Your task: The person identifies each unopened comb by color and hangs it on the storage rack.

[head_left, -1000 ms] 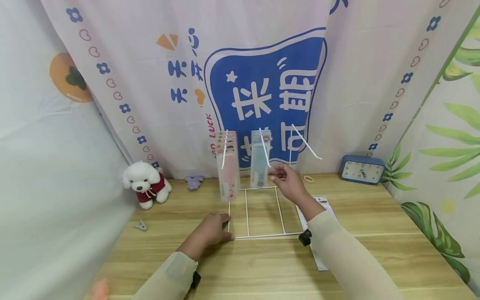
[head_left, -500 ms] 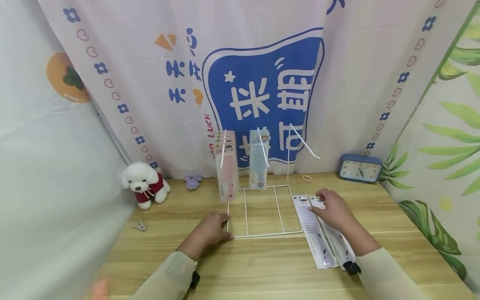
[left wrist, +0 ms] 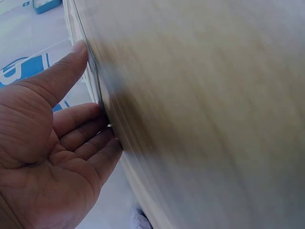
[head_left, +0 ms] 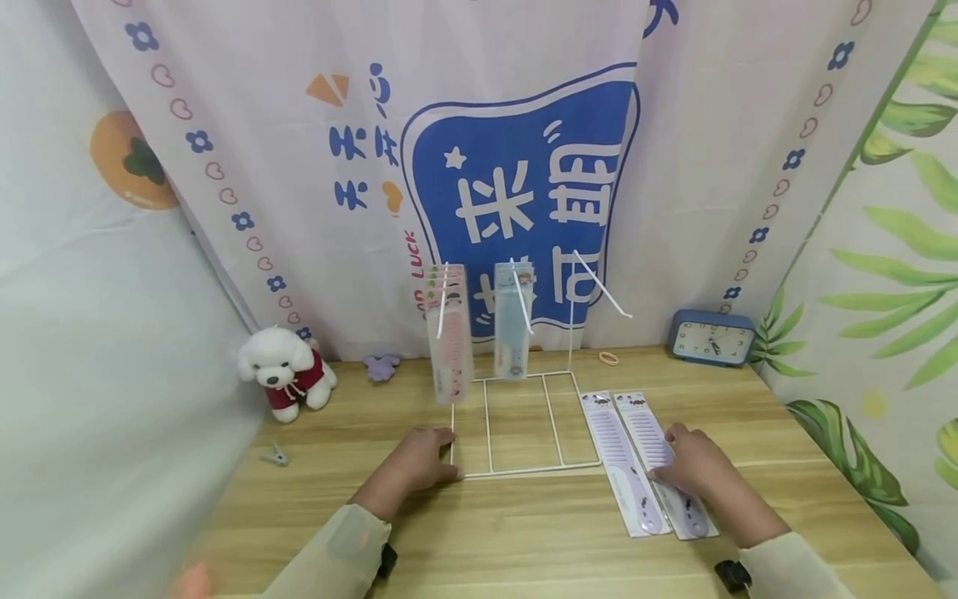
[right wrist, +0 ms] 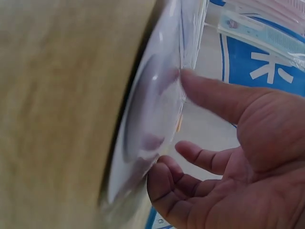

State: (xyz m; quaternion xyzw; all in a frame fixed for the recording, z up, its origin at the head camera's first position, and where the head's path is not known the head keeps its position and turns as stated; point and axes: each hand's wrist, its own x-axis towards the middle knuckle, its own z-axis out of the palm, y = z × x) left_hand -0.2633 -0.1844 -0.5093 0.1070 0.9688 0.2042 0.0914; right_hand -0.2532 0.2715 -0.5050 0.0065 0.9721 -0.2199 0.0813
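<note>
Wooden table (head_left: 524, 532); on it a wire rack (head_left: 516, 424), two packaged combs (head_left: 636, 457), plush dog (head_left: 284, 370), clock (head_left: 711, 339), clothespin (head_left: 275, 455).

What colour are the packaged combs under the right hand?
Light purple combs on white cards, best seen in the head view.
</note>
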